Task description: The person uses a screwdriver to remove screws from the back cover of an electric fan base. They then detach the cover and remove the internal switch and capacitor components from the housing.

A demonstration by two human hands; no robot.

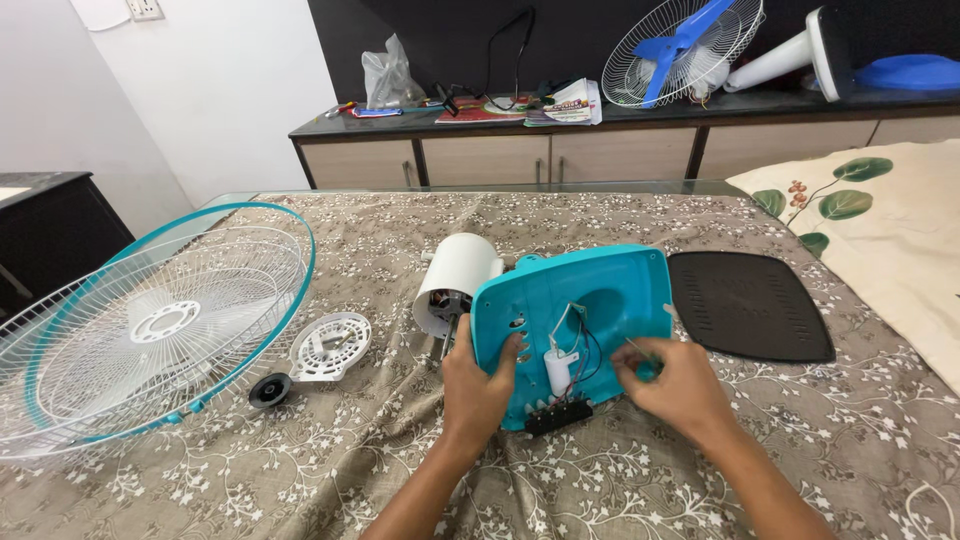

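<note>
A brown cloth with a white floral print (640,470) covered the work surface, and behind it a long low cabinet (560,155) with a dark top stood against the wall, carrying a second white fan guard with blue blades (680,45), papers and a plastic bag (388,75). On the cloth a white-and-teal fan grille (150,320) lay at the left, a round white plastic piece (330,347) beside it, and a black base plate (748,305) at the right. The teal fan base (590,300) lay overturned in the middle, its white motor housing (458,282) just behind it. The left hand (478,385) gripped the base's near left edge, fingers curled over the rim. The right hand (675,385) pinched its fingertips together at the base's lower right edge, near the thin wires; whether it held anything I could not tell.
</note>
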